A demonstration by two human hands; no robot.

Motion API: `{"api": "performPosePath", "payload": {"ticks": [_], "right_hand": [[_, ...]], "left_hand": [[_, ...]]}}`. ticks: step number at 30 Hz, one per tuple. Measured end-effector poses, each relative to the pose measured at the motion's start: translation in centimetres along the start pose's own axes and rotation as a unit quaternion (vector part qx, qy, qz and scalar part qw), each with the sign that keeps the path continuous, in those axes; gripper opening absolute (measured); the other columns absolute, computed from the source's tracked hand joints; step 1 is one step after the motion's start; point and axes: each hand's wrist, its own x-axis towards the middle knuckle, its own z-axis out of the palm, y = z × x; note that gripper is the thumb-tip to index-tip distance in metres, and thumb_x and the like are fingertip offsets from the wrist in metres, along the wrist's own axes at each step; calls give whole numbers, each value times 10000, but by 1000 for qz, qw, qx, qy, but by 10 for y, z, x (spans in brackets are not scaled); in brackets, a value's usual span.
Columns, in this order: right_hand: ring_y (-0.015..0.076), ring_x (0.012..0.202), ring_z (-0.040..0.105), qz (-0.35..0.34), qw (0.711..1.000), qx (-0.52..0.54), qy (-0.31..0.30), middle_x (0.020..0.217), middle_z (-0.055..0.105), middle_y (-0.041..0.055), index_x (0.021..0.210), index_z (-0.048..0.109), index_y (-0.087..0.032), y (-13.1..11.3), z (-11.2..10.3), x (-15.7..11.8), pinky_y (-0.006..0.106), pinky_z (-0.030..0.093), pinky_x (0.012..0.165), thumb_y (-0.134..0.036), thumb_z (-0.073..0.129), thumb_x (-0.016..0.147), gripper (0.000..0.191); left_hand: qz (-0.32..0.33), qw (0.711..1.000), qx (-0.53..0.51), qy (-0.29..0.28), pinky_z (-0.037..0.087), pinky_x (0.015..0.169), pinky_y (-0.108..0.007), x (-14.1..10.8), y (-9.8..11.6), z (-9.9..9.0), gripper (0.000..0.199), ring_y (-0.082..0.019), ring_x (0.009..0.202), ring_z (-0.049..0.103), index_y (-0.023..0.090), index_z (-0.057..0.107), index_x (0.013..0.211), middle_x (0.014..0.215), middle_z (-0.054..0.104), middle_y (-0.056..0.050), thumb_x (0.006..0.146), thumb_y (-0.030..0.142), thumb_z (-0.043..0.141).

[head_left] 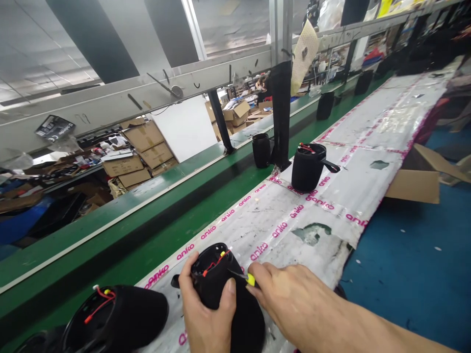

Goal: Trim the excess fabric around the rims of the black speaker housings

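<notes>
A black fabric-covered cylinder (pixel 241 306) lies tilted on the white covered bench, its open end showing red wires and a yellow piece. My left hand (pixel 208 306) grips it near that rim, thumb on the near side and fingers round the far side. In my right hand (pixel 270 287) is a tool with a yellow part (pixel 250 279), its thin metal tip touching or close to the cylinder's fabric just below the rim. To the left, another black cylinder (pixel 138 314) rests on its side, with red wires at its opening.
Farther along the bench (pixel 235 220) stands a black cylinder with a strap (pixel 308 169). The green conveyor (pixel 191 206) alongside carries more cylinders (pixel 261 149). A dark post (pixel 280 113) rises at the bench edge. An open cardboard box (pixel 415 184) is on the right.
</notes>
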Motion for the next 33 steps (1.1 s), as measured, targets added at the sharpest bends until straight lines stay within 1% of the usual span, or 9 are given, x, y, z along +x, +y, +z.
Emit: {"api": "performPosePath", "payload": {"ticks": [3, 6, 10, 15, 18, 21, 25, 29, 33], "right_hand": [[182, 459, 549, -24, 999, -19, 12, 707, 578, -23, 977, 430, -229, 3, -3, 0, 374, 125, 469, -176, 530, 950, 116], [170, 452, 544, -19, 999, -39, 12, 690, 580, -16, 949, 445, -223, 3, -5, 3, 380, 136, 458, -179, 564, 916, 131], [173, 438, 551, -2, 999, -43, -5, 653, 583, -15, 928, 465, -219, -2, -7, 8, 378, 127, 440, -167, 604, 875, 158], [181, 447, 564, 16, 999, -28, -40, 653, 615, -6, 951, 504, -196, -12, -21, 18, 355, 167, 421, -85, 609, 806, 211], [176, 474, 575, 14, 998, -24, -61, 699, 635, 11, 969, 506, -186, -14, -25, 22, 338, 209, 424, -85, 625, 785, 241], [187, 499, 589, -3, 1000, -14, 0, 731, 626, -1, 959, 476, -212, -12, -19, 19, 347, 256, 448, -102, 610, 840, 211], [197, 504, 618, 13, 996, 33, 81, 739, 617, -19, 1029, 448, -206, -11, -6, 8, 358, 287, 445, -187, 591, 929, 175], [207, 506, 638, 17, 994, 18, 109, 728, 620, 7, 1090, 456, -170, -15, -3, 1, 354, 299, 430, -186, 436, 994, 100], [198, 472, 630, 25, 991, -9, 133, 685, 610, 17, 1098, 479, -148, -16, -7, 1, 347, 314, 405, -140, 250, 1027, 240]], "left_hand": [[23, 999, 28, 6, 404, 1084, -539, 0, -2, 1, 731, -361, 1219, 538, 221, 415, 1384, 1361, 525, -135, 764, 499, 684], [40, 998, 48, 20, 386, 1103, -543, 0, -4, 1, 715, -372, 1253, 518, 217, 424, 1370, 1365, 520, -137, 759, 479, 687], [44, 996, 65, 34, 409, 1069, -543, -2, -3, 4, 724, -370, 1233, 531, 201, 425, 1373, 1344, 526, -142, 759, 490, 678], [72, 990, 80, 89, 443, 1018, -532, 0, -1, 7, 706, -360, 1172, 571, 169, 493, 1323, 1279, 576, -137, 721, 471, 704], [58, 993, 67, 79, 443, 1003, -528, 4, -1, 5, 705, -353, 1144, 581, 169, 499, 1318, 1256, 584, -134, 730, 499, 707], [23, 998, 12, 49, 461, 967, -498, 9, 0, 1, 714, -324, 1073, 600, 195, 503, 1311, 1222, 601, -117, 731, 558, 707], [4, 999, -43, 15, 476, 960, -457, 10, -1, -2, 786, -300, 1047, 612, 238, 490, 1351, 1237, 608, -93, 692, 583, 744], [6, 999, -16, 43, 463, 982, -486, 6, 0, -1, 756, -318, 1071, 608, 229, 486, 1349, 1231, 603, -104, 710, 550, 731], [-1, 999, 6, 52, 445, 1003, -522, 2, 4, 3, 723, -332, 1110, 589, 240, 484, 1349, 1259, 588, -106, 718, 504, 718]]}}
